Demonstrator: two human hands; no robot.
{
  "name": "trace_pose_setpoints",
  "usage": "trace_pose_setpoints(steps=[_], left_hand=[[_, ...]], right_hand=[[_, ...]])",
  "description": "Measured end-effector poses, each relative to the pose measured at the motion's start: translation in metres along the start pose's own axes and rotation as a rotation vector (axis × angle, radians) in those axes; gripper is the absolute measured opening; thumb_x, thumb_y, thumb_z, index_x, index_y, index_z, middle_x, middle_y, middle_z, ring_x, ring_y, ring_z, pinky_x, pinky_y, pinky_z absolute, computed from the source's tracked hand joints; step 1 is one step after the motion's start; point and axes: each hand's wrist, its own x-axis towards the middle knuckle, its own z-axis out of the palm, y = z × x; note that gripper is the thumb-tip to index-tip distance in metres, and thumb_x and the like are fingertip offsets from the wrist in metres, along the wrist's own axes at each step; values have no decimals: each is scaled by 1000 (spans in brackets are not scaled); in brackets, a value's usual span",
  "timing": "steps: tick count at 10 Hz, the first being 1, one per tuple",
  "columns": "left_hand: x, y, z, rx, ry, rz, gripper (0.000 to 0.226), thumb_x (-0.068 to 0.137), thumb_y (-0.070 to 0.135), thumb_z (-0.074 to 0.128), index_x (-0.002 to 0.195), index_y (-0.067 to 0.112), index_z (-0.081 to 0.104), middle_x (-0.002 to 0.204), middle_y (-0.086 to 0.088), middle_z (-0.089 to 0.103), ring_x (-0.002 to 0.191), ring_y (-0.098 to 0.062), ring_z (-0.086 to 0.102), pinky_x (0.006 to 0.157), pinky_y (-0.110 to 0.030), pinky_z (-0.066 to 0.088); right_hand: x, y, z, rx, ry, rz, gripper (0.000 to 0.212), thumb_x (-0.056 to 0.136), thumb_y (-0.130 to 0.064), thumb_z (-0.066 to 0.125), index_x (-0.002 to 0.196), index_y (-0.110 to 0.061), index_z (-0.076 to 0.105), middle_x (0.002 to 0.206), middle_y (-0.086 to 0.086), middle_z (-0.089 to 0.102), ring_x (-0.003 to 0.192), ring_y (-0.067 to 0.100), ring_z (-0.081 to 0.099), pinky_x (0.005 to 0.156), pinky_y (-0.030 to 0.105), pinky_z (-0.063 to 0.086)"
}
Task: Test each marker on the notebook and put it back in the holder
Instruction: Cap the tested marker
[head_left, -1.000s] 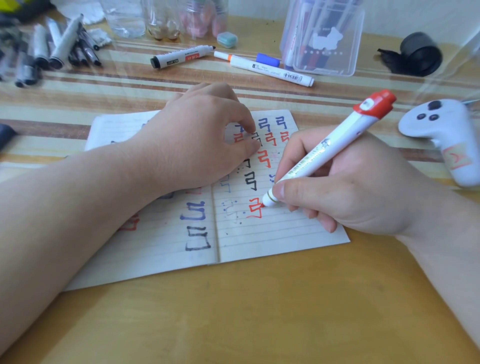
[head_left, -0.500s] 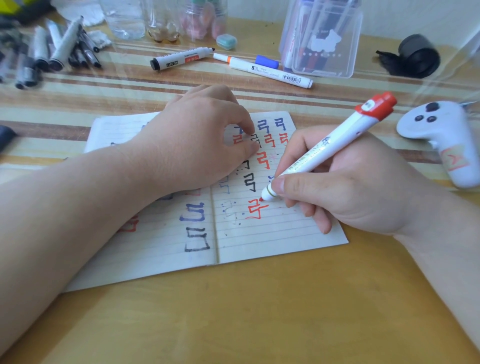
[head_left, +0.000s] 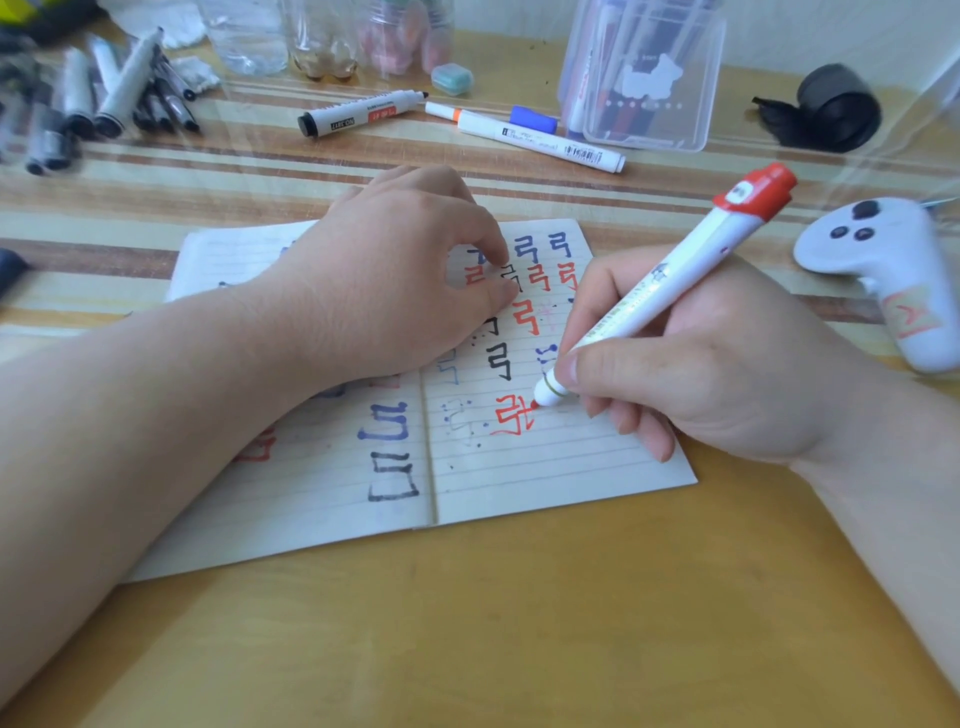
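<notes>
An open lined notebook (head_left: 545, 478) lies on the wooden table, covered with red, blue and black test marks. My right hand (head_left: 701, 374) grips a white marker with a red cap on its back end (head_left: 670, 291), its red tip touching the right page beside a fresh red mark. My left hand (head_left: 384, 291) rests on the notebook's middle, fingertips pressing the page. The clear plastic holder (head_left: 644, 78) stands at the back right with several markers in it.
Two loose markers, one black-capped (head_left: 358, 114) and one white with an orange band (head_left: 535, 137), lie in front of the holder. Several dark markers (head_left: 104, 104) are piled at back left. A white controller (head_left: 893, 275) lies right; a black roll (head_left: 831, 106) sits far right. Clear bottles (head_left: 322, 36) stand behind.
The marker tip has moved slightly up and right along the red mark on the right page. My left hand has stayed on the notebook.
</notes>
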Motion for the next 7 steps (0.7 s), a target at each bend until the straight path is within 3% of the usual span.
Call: trace_pose_setpoints(steps=[1,2,3,4,5,7], left_hand=[[0,1,0,-3,-2,0,38,80,61,52,103,38,73,113,11,60,114,-19,54,104,-47,42],[0,1,-1,-3,-5,-6,39,80,60,52,103,38,73,113,11,60,115,-19,54,104,-48,42],[0,1,-1,-5,-7,-7,39,80,60,52,103,37,73,112,11,60,114,-19,54,103,-48,43],[0,2,-1,-7,-9,-11,38,80,60,52,102,38,73,112,12,60,114,-18,54,104,-48,42],[0,2,-1,-4,-9,-10,38,80,60,52,102,38,73,112,11,60,113,-18,54,104,-48,42],[-1,2,-1,-2,-8,-18,30,87,59,59,103,38,73,113,11,59,114,-18,53,104,-49,42]], right_hand=[[-2,-3,0,34,44,-71,11,74,-27,66,65,-25,71,44,-2,61,33,5,53,33,19,43],[0,0,2,34,26,-71,14,75,-28,65,62,-28,71,43,-3,60,32,4,51,32,18,41],[3,5,4,45,12,3,40,87,-23,65,50,-36,69,39,-5,55,29,3,47,31,16,37],[0,6,-1,55,-6,-128,25,84,-17,79,61,-15,69,48,1,62,36,8,51,33,21,40],[-2,7,-4,93,0,-234,15,72,-21,73,73,-8,66,55,5,65,39,14,52,34,24,40],[-1,9,-7,25,6,-223,15,66,-23,70,69,-9,64,52,5,62,40,15,52,35,24,39]])
